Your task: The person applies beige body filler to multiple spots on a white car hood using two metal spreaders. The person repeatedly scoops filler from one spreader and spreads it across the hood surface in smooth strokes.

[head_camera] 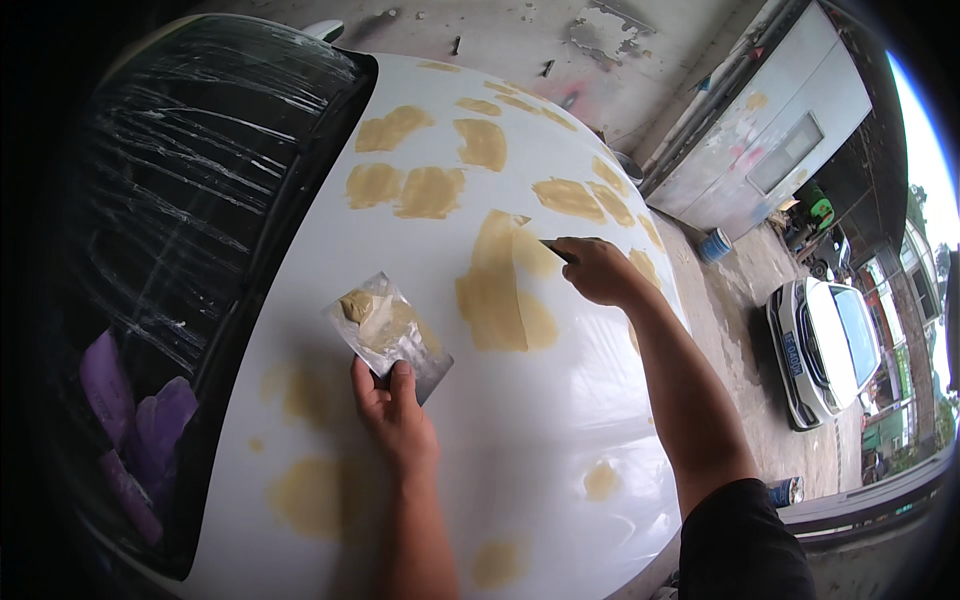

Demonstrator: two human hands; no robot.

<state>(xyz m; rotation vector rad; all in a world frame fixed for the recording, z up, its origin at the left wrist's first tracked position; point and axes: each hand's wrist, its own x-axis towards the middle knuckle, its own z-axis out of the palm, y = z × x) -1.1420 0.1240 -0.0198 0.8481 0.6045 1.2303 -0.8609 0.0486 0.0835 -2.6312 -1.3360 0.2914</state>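
A white car hood (450, 405) fills the middle, with yellowish body filler patches (491, 300) spread over it. My left hand (397, 412) grips the lower edge of a metal putty plate (431, 367), thumb on top; a lump of tan filler (360, 306) and lighter smears lie on its upper part. My right hand (596, 270) is closed around a dark, thin-edged spreader (556, 251), seen nearly edge-on at the right side of a wide filler patch near the hood's centre. Whether its edge touches the surface cannot be told.
To the left is the streaked dark windshield (187, 187), with purple pieces (161, 420) on it. A stained wall (510, 37) stands beyond the hood. On the floor at right are a blue bucket (714, 246), another bucket (786, 492) and a parked white car (825, 352).
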